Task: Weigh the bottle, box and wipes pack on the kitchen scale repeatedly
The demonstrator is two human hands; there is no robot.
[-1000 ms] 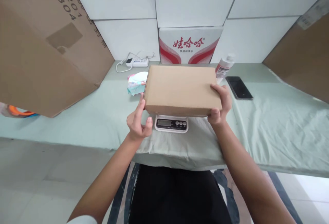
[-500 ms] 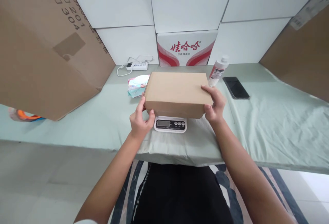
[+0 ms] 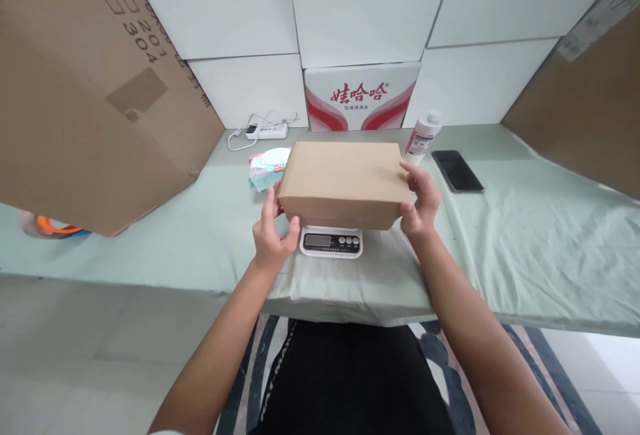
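Observation:
A closed brown cardboard box [image 3: 345, 172] lies flat over a small white digital scale [image 3: 331, 242], hiding the weighing platform. Only the front panel of the scale, with its display and buttons, shows. My left hand [image 3: 274, 232] grips the box at its left front corner, thumb on the front face and fingers along the side. At the right end, my right hand [image 3: 421, 202] holds the box with the thumb near the front corner and the fingers by the top edge. Whether the box rests fully on the scale I cannot tell.
Behind the box stand a white bottle [image 3: 423, 136], a wipes pack [image 3: 266, 167] and a power strip [image 3: 267, 131] with a cable. A phone [image 3: 457, 170] lies to the right. Large cartons [image 3: 90, 102] flank the cloth-covered table [image 3: 175, 242]; an orange-and-blue item [image 3: 53, 226] sits far left.
The fingers of my right hand have slid off the box's top toward its right edge. My left hand and the box have hardly moved.

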